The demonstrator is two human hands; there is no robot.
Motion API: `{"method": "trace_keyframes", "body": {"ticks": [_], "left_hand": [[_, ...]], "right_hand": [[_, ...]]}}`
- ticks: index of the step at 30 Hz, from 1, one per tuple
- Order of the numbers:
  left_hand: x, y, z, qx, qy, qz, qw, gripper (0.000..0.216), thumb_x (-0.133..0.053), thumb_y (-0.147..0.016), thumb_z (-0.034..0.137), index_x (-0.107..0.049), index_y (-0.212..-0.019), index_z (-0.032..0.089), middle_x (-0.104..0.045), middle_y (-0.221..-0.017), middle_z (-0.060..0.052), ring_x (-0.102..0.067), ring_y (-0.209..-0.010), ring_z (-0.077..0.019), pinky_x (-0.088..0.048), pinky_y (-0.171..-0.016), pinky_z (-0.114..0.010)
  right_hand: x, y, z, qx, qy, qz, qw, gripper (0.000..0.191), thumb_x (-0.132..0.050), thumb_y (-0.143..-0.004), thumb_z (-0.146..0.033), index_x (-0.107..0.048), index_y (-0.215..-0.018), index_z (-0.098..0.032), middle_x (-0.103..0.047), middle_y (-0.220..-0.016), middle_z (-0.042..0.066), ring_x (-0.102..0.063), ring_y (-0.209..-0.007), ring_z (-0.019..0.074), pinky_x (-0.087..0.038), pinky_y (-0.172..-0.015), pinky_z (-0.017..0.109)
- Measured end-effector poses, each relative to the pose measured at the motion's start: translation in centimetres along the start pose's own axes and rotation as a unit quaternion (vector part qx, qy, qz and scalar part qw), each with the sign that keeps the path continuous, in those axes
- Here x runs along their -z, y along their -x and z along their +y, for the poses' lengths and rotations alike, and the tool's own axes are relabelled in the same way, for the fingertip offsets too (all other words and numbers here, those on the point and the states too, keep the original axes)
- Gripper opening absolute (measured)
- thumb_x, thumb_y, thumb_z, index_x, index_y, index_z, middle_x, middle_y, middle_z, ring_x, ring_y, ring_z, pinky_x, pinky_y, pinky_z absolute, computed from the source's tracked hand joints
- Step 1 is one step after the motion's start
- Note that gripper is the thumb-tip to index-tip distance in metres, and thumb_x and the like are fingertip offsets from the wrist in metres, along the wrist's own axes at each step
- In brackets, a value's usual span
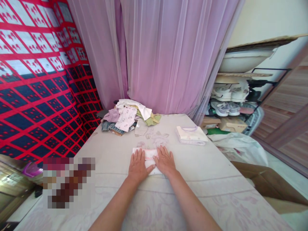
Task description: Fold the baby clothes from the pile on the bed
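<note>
A small white folded garment with pink trim lies flat on the cloth-covered table. My left hand rests flat on its left side, fingers stretched forward and thumb out to the right. On its right side lies my right hand, palm down with the fingers apart. Both hands cover much of the garment, so its exact kind is hidden. Farther right sits a folded white garment with a lilac neckline, apart from my hands.
A loose heap of children's clothes sits at the back left, before a purple curtain. On the right stand a shoe rack and an open cardboard box. A blurred patch covers something at the left edge.
</note>
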State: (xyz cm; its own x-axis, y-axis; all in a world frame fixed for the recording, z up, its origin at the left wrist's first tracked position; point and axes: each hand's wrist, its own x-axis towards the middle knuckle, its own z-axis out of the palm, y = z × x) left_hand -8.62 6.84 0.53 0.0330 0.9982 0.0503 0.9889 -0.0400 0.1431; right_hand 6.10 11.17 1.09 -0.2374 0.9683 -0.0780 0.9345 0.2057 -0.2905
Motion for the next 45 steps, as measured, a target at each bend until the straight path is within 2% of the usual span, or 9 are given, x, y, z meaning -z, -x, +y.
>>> {"method": "trace_keyframes", "body": {"ticks": [8, 13, 17, 24, 28, 32, 37, 40, 45], "left_hand": [[0.0, -0.1, -0.3, 0.013, -0.001, -0.02, 1.0, 0.092, -0.037, -0.08, 0.072, -0.031, -0.146, 0.008, -0.019, -0.155, -0.015, -0.014, -0.143, -0.0324, -0.013, -0.115, -0.048], [0.2, -0.1, -0.2, 0.006, -0.005, -0.026, 1.0, 0.081, -0.036, -0.086, 0.062, -0.029, -0.146, 0.008, -0.018, -0.155, -0.014, -0.015, -0.143, -0.031, -0.014, -0.115, -0.048], [-0.1, 0.0, -0.3, 0.008, -0.029, -0.009, 1.0, 0.062, -0.03, -0.093, 0.043, -0.032, -0.145, 0.01, -0.023, -0.154, -0.011, -0.019, -0.142, -0.0278, -0.017, -0.115, -0.045], [-0.5, 0.0, 0.0, 0.016, -0.013, 0.034, 0.999, 0.067, -0.039, -0.089, 0.05, -0.037, -0.143, 0.01, -0.027, -0.153, -0.012, -0.024, -0.14, -0.029, -0.02, -0.114, -0.046], [-0.1, 1.1, -0.1, -0.009, -0.003, 0.102, 0.995, 0.06, -0.04, -0.091, 0.044, -0.04, -0.141, 0.011, -0.032, -0.151, -0.012, -0.028, -0.139, -0.0276, -0.022, -0.114, -0.044], [0.0, 3.4, -1.8, -0.002, 0.002, 0.144, 0.99, 0.051, -0.039, -0.093, 0.038, -0.046, -0.137, 0.015, -0.04, -0.147, -0.011, -0.034, -0.136, -0.0276, -0.024, -0.112, -0.045], [-0.2, 6.7, -4.0, 0.075, -0.016, 0.076, 0.994, 0.056, -0.036, -0.094, 0.04, -0.042, -0.14, 0.009, -0.041, -0.145, -0.014, -0.037, -0.134, -0.029, -0.026, -0.111, -0.047], [-0.3, 8.0, -4.0, 0.089, -0.038, 0.038, 0.995, 0.059, -0.038, -0.093, 0.041, -0.039, -0.141, 0.008, -0.039, -0.147, -0.014, -0.033, -0.136, -0.0287, -0.024, -0.111, -0.047], [-0.1, 9.2, -3.3, 0.101, -0.032, 0.029, 0.994, 0.057, -0.039, -0.092, 0.041, -0.04, -0.141, 0.011, -0.037, -0.148, -0.013, -0.03, -0.138, -0.0281, -0.022, -0.112, -0.047]], "right_hand": [[0.3, 0.3, 0.4, 0.005, 0.001, 0.007, 1.0, 0.059, -0.027, -0.094, -0.044, -0.029, -0.146, -0.017, -0.02, -0.155, 0.007, -0.013, -0.143, 0.0226, -0.01, -0.113, 0.053], [0.5, 1.8, -0.7, 0.021, 0.023, 0.072, 0.997, 0.053, -0.028, -0.094, -0.033, -0.036, -0.143, -0.018, -0.025, -0.154, 0.007, -0.018, -0.142, 0.0223, -0.007, -0.113, 0.052], [-1.1, 2.9, -1.3, 0.009, 0.025, 0.079, 0.997, 0.051, -0.031, -0.093, -0.032, -0.04, -0.141, -0.017, -0.028, -0.153, 0.007, -0.022, -0.141, 0.0234, -0.011, -0.113, 0.052], [-2.1, 2.9, -1.1, 0.026, 0.014, 0.111, 0.993, 0.048, -0.034, -0.093, -0.032, -0.045, -0.138, -0.017, -0.032, -0.151, 0.009, -0.026, -0.139, 0.0248, -0.016, -0.111, 0.052], [-1.9, 4.4, 0.3, 0.042, -0.01, 0.167, 0.985, 0.043, -0.032, -0.094, -0.026, -0.051, -0.133, -0.022, -0.042, -0.145, 0.008, -0.035, -0.135, 0.0211, -0.016, -0.111, 0.049], [-2.5, 7.5, 4.1, -0.036, -0.017, 0.227, 0.973, 0.041, -0.037, -0.091, -0.023, -0.056, -0.128, -0.021, -0.049, -0.14, 0.01, -0.042, -0.129, 0.0223, -0.024, -0.108, 0.046], [-3.5, 10.1, 7.7, -0.072, -0.018, 0.246, 0.966, 0.038, -0.045, -0.086, -0.021, -0.063, -0.119, -0.016, -0.057, -0.131, 0.012, -0.051, -0.12, 0.0224, -0.032, -0.104, 0.037], [-3.4, 10.4, 7.8, -0.065, -0.028, 0.251, 0.965, 0.038, -0.046, -0.085, -0.02, -0.063, -0.118, -0.017, -0.058, -0.13, 0.011, -0.052, -0.118, 0.0223, -0.033, -0.104, 0.037], [-2.6, 10.7, 6.9, -0.062, -0.038, 0.238, 0.969, 0.03, -0.048, -0.084, -0.018, -0.067, -0.107, -0.02, -0.059, -0.127, 0.009, -0.053, -0.116, 0.0215, -0.032, -0.102, 0.037]]}}
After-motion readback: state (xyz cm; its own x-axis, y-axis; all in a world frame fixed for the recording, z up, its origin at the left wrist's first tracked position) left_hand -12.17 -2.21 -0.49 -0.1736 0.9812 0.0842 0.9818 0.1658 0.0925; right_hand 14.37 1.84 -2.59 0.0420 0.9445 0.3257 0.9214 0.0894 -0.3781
